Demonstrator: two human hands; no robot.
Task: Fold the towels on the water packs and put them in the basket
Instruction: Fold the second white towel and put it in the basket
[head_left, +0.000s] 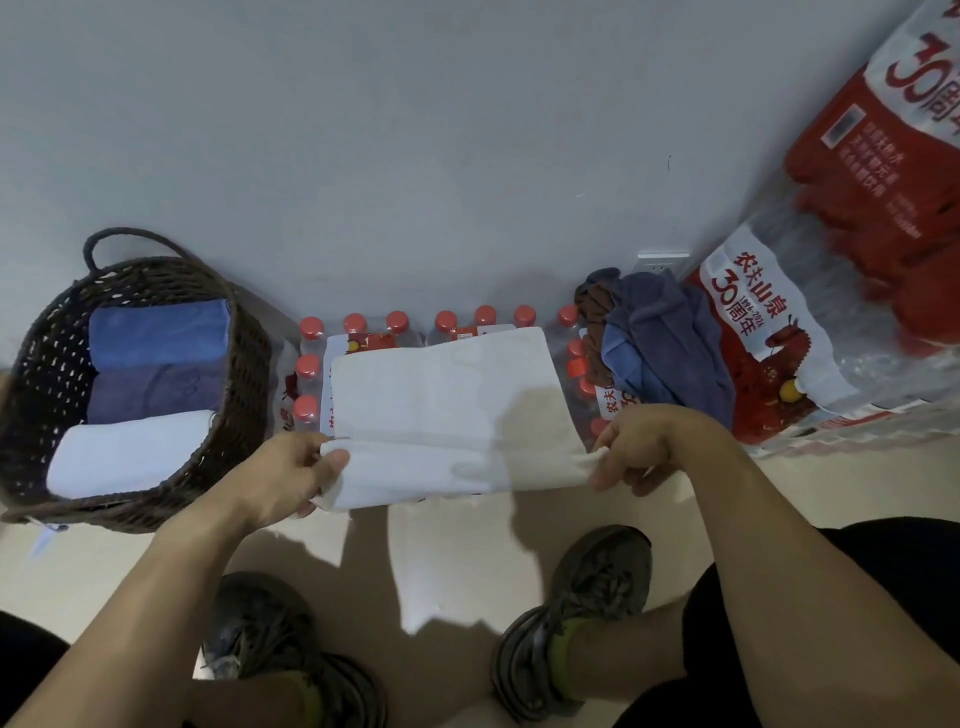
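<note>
White towel (447, 410), near corners pinched by left hand (291, 475) and right hand (636, 447); risk: uneven pull skews fold, hem slides off water pack (358, 338) toward 6 o'clock.

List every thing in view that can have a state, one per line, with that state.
White terry towel: spread flat on the water pack, near edge lifted, mid-fold.
Left hand: pinching the towel's near left corner.
Right hand: pinching its near right corner.
Dark woven basket: upright, part filled.
Folded towels in the basket: two blue, one white, lying side by side.
Heap of blue and brown towels: crumpled, unfolded.
Red-capped water bottles: capped, upright, wrapped.
</note>
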